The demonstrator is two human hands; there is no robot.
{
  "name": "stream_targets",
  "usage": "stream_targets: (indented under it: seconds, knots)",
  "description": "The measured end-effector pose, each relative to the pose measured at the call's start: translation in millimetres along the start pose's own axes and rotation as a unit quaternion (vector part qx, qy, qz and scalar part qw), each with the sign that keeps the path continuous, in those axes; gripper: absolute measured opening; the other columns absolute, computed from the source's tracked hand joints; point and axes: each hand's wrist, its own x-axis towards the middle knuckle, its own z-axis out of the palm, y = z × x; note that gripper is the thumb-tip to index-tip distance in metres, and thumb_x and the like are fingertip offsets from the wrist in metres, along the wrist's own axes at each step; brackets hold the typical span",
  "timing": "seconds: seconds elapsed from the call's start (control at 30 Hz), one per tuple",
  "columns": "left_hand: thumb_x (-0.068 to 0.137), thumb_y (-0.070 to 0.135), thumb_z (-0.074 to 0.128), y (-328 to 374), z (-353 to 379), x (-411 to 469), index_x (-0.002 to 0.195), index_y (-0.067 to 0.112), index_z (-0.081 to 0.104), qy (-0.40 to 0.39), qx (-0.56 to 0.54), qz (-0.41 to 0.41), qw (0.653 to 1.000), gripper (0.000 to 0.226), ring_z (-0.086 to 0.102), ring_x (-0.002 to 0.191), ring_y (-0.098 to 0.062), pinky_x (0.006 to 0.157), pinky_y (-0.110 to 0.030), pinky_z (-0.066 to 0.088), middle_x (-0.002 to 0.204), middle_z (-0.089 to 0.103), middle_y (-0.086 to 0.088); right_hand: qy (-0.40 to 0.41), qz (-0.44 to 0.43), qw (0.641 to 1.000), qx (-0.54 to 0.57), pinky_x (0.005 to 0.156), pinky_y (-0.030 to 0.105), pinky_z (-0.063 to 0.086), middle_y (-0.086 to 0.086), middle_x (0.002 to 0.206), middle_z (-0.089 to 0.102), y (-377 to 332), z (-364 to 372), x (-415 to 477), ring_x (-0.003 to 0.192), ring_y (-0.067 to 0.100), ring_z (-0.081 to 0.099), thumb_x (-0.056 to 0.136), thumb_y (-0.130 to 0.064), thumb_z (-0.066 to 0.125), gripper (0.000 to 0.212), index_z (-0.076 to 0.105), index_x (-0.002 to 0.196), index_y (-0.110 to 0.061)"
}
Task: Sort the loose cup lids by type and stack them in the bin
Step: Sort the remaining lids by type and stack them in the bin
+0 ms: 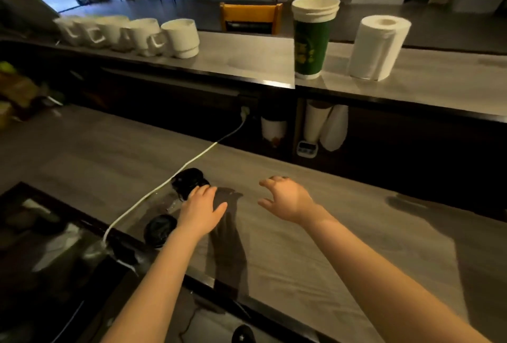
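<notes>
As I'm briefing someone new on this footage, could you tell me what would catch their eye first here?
Two bare arms reach over the grey counter: the left hand touches a pile of black lids, while the right hand hovers empty with fingers spread. On the raised shelf behind stand a tall green cup stack, a paper towel roll and a row of white mugs.
</notes>
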Motion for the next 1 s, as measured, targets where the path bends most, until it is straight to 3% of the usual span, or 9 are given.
stream_targets:
  seconds: [0.23,0.4,0.57,0.67,0.8,1.0]
  knots:
    - [0.093,0.042,0.049,-108.9,-3.6,43.8,0.141,0.011,0.035,-0.022,-0.039,-0.094,0.995,0.059,0.033,0.133,-0.032,0.106,-0.042,0.034,0.147,0.034,-0.011,-0.078,0.028,0.997,-0.006,0.105,0.039,0.039,0.007,0.145,0.040,-57.8,44.7,78.1,0.131,0.026,0.040,0.094,-0.038,0.051,0.056,0.035,0.143,-0.018]
    - [0.083,0.049,0.062,-162.6,-2.1,76.5,0.144,0.009,0.026,-0.058,-0.057,-0.132,0.988,0.081,0.031,0.134,-0.035,0.107,-0.039,0.034,0.147,0.032,-0.016,-0.126,0.071,0.989,0.010,0.097,0.039,0.045,0.007,0.137,0.048,-89.4,59.8,134.8,0.121,0.028,0.048,0.094,-0.038,0.051,0.050,0.039,0.139,-0.019]
    - [0.083,0.043,0.065,-184.3,11.0,99.1,0.149,0.016,0.015,-0.141,-0.107,-0.134,0.975,0.087,0.031,0.136,-0.033,0.107,-0.040,0.036,0.151,0.027,-0.014,-0.132,0.116,0.980,0.096,0.097,0.038,0.044,0.010,0.138,0.046,-114.1,73.3,184.0,0.122,0.029,0.048,0.093,-0.039,0.052,0.055,0.038,0.140,-0.015]
    - [0.083,0.042,0.066,-192.2,18.3,106.1,0.147,0.015,0.024,-0.142,-0.135,-0.113,0.974,0.081,0.034,0.134,-0.032,0.107,-0.038,0.035,0.148,0.031,-0.014,-0.124,0.151,0.970,0.146,0.097,0.041,0.046,0.011,0.137,0.046,-124.3,87.8,209.0,0.120,0.030,0.049,0.086,-0.053,0.056,0.068,0.038,0.138,-0.013]
    - [0.084,0.038,0.066,-198.1,21.9,110.0,0.142,0.011,0.032,-0.134,-0.155,-0.089,0.975,0.072,0.037,0.132,-0.030,0.104,-0.032,0.035,0.144,0.035,-0.015,-0.091,0.215,0.958,0.165,0.101,0.045,0.041,0.012,0.142,0.035,-134.1,101.8,228.1,0.130,0.034,0.035,0.077,-0.068,0.058,0.092,0.032,0.143,-0.010]
    - [0.082,0.041,0.068,-196.8,21.4,112.1,0.141,0.013,0.035,-0.126,-0.140,-0.100,0.977,0.073,0.040,0.130,-0.028,0.104,-0.032,0.036,0.144,0.039,-0.012,-0.106,0.264,0.934,0.215,0.102,0.045,0.042,0.012,0.136,0.040,-126.5,108.5,243.0,0.127,0.034,0.038,0.073,-0.055,0.072,0.081,0.042,0.136,-0.014]
